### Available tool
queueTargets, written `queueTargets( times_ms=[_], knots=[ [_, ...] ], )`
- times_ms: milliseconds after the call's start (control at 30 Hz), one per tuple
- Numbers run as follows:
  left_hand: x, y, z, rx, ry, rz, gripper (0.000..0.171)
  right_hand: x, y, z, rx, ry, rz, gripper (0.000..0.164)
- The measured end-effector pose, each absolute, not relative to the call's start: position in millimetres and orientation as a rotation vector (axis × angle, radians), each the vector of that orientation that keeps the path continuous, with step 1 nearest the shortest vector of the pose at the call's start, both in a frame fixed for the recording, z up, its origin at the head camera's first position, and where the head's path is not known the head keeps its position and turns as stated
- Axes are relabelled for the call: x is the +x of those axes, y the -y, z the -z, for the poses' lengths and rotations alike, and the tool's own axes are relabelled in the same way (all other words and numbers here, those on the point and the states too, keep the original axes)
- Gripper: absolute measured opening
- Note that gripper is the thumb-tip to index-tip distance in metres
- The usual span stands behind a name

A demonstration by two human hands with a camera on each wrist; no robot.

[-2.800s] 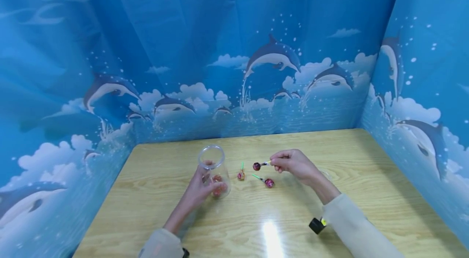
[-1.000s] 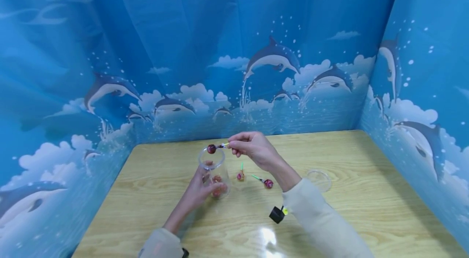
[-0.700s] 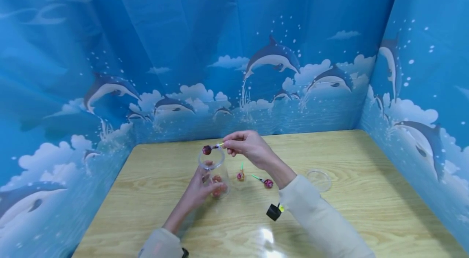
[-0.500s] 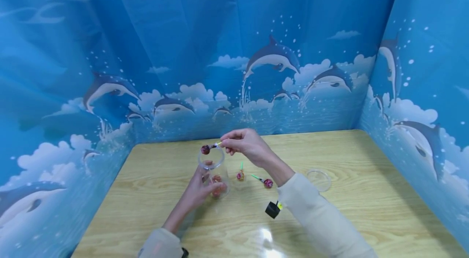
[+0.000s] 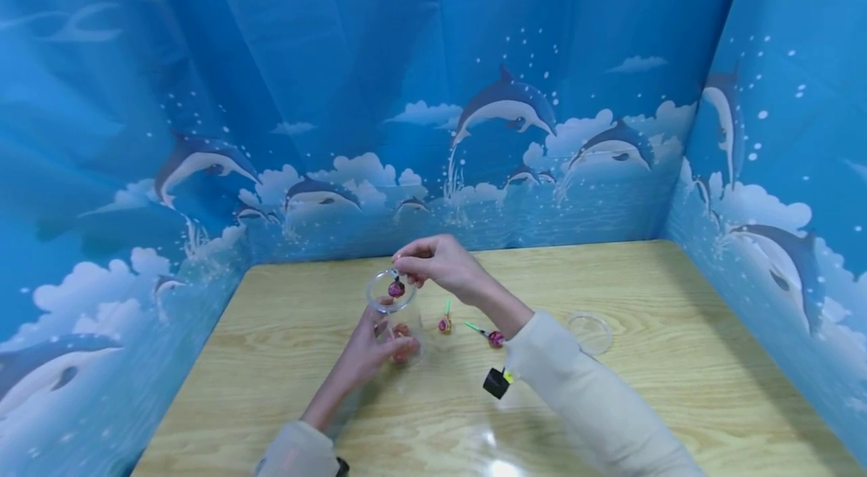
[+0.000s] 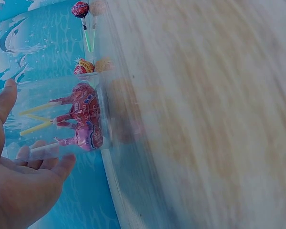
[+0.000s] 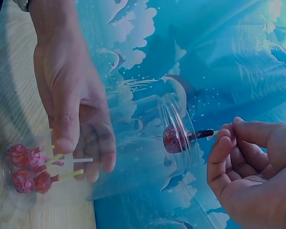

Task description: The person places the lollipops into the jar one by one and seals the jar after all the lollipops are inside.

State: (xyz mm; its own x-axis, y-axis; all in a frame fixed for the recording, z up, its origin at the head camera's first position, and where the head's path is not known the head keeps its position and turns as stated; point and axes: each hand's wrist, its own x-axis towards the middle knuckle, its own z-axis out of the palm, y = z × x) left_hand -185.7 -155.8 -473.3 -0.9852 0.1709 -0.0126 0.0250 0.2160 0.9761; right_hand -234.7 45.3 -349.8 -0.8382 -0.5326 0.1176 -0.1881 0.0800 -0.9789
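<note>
- The wood-grain table [image 5: 237, 356] is filling the lower frame, and the clear jar [image 5: 408, 317] is standing upright on it, left of centre.
- The left hand [image 5: 371, 347] is wrapping the jar, thumb and fingers curving wide around it; steadying it like that should guard against tipping.
- The right hand [image 5: 440, 266] is hovering above, thumb and forefinger narrowly pinching the stick [image 7: 216, 132] of the held lollipop [image 7: 175, 138].
- A clear disc [image 5: 589, 333], perhaps a lid, is lying lower right, well apart.
- Several jarred lollipops [image 6: 86, 109] are resting heads-down; two loose lollipops [image 5: 445, 324] are lying near lower centre.
- The held lollipop is hanging head-down, seemingly just inside the rim; centring it and releasing low would probably be gentlest.
</note>
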Motion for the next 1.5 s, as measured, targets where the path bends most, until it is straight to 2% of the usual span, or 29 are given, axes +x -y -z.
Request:
queueTargets(
  times_ms=[400, 700, 1133, 1500],
  knots=[
    [-186, 158, 475, 0.232, -2.459, -1.826, 0.087, -235, -37, 346, -0.766, -2.094, 1.800, 0.023],
    [-185, 158, 475, 0.203, -2.427, -1.860, 0.076, -235, -43, 349, -0.778, -2.055, 1.814, 0.023],
    [-186, 157, 478, 0.181, -2.483, -1.808, 0.083, -235, -86, 365, -0.647, -2.158, 1.800, 0.028],
    [-185, 158, 479, 0.184, -2.454, -1.849, 0.082, -235, -122, 385, -0.540, -2.209, 1.782, 0.034]
  ],
)
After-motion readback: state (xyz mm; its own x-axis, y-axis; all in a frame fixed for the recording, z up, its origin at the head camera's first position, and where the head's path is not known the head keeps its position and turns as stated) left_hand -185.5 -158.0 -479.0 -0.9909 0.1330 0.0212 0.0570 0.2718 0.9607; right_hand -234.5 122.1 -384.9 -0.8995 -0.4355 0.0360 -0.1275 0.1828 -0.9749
